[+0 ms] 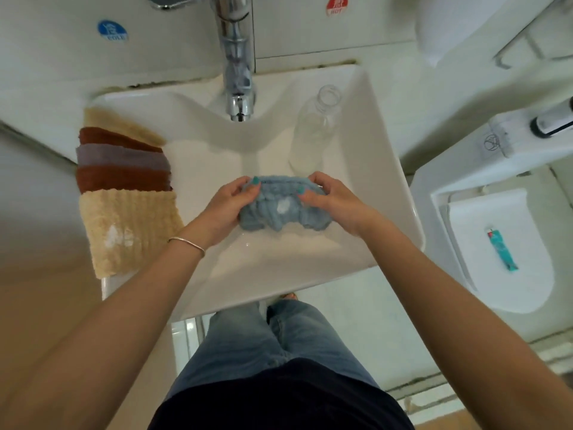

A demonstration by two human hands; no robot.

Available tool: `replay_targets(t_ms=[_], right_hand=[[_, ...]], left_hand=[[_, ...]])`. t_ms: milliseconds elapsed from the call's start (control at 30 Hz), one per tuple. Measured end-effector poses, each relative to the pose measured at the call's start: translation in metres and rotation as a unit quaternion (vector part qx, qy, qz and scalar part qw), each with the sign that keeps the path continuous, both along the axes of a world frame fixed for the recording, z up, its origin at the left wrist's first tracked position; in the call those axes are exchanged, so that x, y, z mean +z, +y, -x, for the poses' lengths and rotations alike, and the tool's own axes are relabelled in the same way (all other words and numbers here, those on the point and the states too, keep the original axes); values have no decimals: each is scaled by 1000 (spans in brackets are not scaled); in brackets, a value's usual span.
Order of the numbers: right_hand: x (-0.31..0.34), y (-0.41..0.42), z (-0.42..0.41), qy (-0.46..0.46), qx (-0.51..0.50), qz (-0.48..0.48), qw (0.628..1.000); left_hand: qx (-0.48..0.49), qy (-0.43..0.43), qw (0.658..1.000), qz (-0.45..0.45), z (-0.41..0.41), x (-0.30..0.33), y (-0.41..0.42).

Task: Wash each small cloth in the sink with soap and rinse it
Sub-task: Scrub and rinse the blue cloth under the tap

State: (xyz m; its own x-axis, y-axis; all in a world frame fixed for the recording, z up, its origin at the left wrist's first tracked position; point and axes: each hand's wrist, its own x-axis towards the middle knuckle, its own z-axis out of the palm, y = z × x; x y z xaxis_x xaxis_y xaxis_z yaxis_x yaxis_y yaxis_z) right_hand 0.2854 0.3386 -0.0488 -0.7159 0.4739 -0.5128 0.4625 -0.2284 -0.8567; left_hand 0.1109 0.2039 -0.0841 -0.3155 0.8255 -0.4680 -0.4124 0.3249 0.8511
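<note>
Blue and bunched, the cloth (283, 209) hung over the sink (384, 156) basin, below the tap (237, 88). Her left hand (228, 203) and right hand (330, 197) each pinched an end, fingers curled into it, a white soap spot (283, 206) lying between them. More cloths (124, 181) draped the sink's left rim.

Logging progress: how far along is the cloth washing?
Done: nothing plainly finished. In hand: left hand and right hand grip the blue cloth over the sink, white soap on it; no water visible from the tap. Left: rinsing it, plus the stack on the left rim; its front beige cloth has a white patch too.
</note>
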Motion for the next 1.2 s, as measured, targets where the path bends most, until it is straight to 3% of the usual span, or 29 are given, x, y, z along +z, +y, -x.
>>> replay_targets(t_ms=[100, 200, 300, 433, 600, 733, 900, 967, 1033, 1100, 1200], right_hand=[[3, -13, 10, -23, -107, -75, 991], [1, -35, 24, -19, -154, -135, 979], [2, -57, 39, 5, -162, -195, 967], [1, -48, 49, -115, -186, -263, 940], [9, -75, 50, -88, -203, -224, 949], [8, -57, 52, -103, -243, -207, 942], [18, -83, 51, -36, -218, -234, 947], [19, -73, 52, -64, -217, -242, 943], [24, -64, 55, -60, -285, -222, 930], [30, -76, 56, -17, -299, -245, 922], [37, -92, 53, -9, -238, -291, 927]], left_hand=[[88, 153, 982, 62, -19, -2, 17], [183, 212, 955, 99, -39, 5, 34], [218, 166, 956, 106, -58, 18, 47], [233, 82, 964, 98, -80, 35, 46], [208, 153, 962, 93, -63, 33, 50], [153, 129, 979, 27, -80, 31, 36], [191, 105, 976, 13, -58, 42, 41], [155, 171, 972, -30, -66, 49, 33], [117, 215, 968, -59, -77, 54, 26], [152, 182, 971, -29, -66, 58, 31], [173, 141, 975, -11, -54, 64, 34]])
